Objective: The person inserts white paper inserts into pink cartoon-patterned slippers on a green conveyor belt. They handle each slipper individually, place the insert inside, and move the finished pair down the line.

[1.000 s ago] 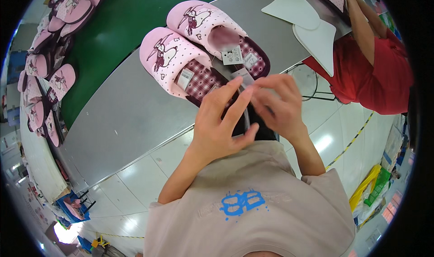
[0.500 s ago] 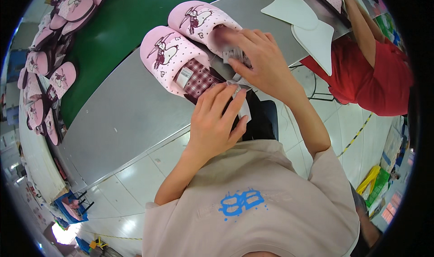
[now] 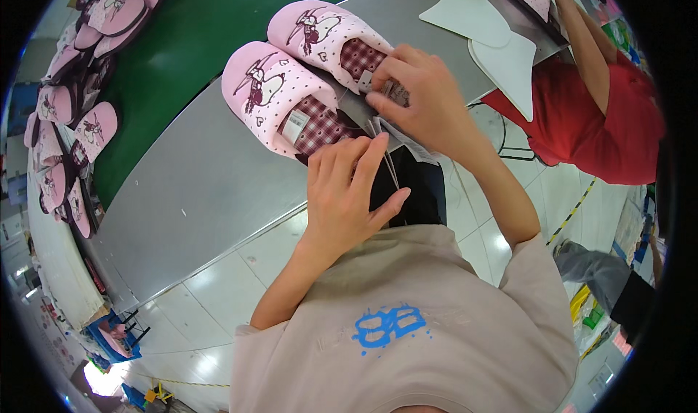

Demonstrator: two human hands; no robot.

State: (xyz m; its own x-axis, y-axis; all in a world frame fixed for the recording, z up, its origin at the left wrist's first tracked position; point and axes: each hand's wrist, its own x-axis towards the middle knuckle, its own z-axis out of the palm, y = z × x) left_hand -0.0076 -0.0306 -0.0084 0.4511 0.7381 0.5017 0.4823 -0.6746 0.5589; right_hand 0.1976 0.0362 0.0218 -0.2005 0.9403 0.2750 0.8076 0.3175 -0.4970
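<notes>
Two pink slippers lie side by side on the grey metal table, with dotted uppers, a cartoon figure and dark plaid insoles. My left hand rests over the heel of the left slipper, fingers stretched and thumb apart. Thin pale strands run between its index finger and thumb; I cannot tell what they belong to. My right hand is curled over the heel of the right slipper, thumb and index closing on a small printed tag. A translucent strip hangs below this hand. A white label lies inside the left slipper.
More pink slippers are piled at the left beside a green surface. White curved sheets lie at the table's right end. A person in red works at the right, near another slipper. The grey table edge runs before me.
My right hand has drawn back from inside the right slipper, uncovering its plaid insole. My left thumb has spread from the index finger. A person in grey trousers has appeared at the right.
</notes>
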